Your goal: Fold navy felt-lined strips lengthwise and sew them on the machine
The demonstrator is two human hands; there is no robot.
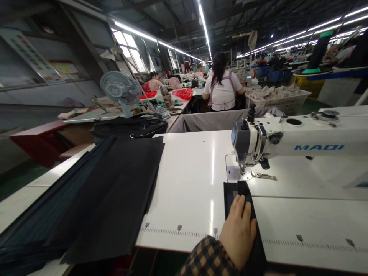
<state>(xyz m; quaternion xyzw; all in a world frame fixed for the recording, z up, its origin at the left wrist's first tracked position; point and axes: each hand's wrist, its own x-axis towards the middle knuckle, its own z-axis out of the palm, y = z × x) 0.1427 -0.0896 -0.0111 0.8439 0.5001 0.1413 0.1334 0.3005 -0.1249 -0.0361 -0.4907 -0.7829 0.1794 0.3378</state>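
Observation:
My left hand (pixel 240 232), in a brown and black checked sleeve, lies palm down on a folded strip of black fabric (pixel 244 189). Its fingers are stretched forward and rest on the cloth, with the thumb to the right. The strip's far end lies just in front of the needle plate (pixel 232 173) of a white sewing machine (pixel 287 134). The presser foot (pixel 243 168) stands beyond the fabric's edge, apart from it. My right hand does not show. Left of the strip, a stack of black fabric panels (pixel 115 191) hangs over the table's front edge.
The white table (pixel 186 184) carries a printed ruler scale (pixel 198 234) along its front. A small metal piece (pixel 263 175) lies right of the needle. Behind are a black bag (pixel 129 124), a fan (pixel 120 88), a seated co-worker (pixel 222 86) and a basket of cloth (pixel 276 103).

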